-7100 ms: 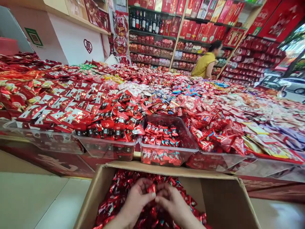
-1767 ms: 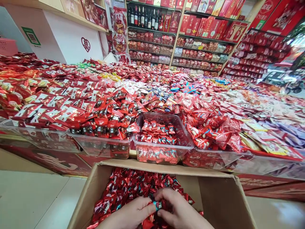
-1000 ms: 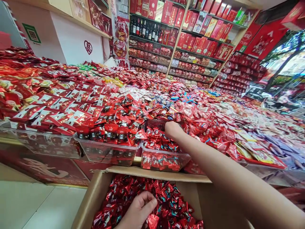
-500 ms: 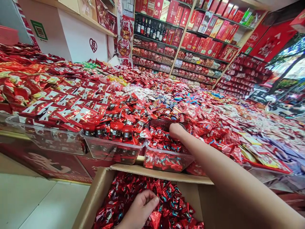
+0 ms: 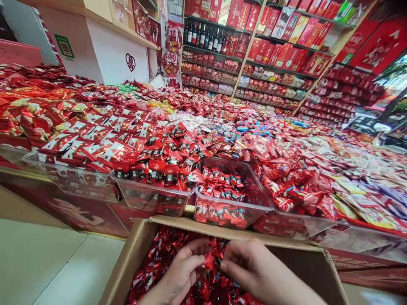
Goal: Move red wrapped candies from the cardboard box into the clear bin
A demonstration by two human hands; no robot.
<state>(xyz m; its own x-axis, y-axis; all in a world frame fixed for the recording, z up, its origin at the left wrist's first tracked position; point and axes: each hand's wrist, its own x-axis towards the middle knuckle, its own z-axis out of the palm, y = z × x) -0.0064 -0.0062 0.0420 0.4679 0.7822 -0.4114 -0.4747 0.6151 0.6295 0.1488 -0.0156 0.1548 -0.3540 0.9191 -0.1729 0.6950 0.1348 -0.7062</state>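
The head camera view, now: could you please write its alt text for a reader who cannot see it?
A left hand, one blurred red candy at its fingertips, and a right hand are close together over an open cardboard box of red-wrapped candies. Beyond it, clear plastic bins hold wrapped sweets, in front of shelves of red boxes and bottles.

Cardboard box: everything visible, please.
Brown, open-topped cardboard box; far, left and right sides show, near side out of frame. It sits just in front of clear bins. Red-wrapped pieces heap inside, mainly left and middle; inner wall is bare at right. Left hand and right hand are over the opening.
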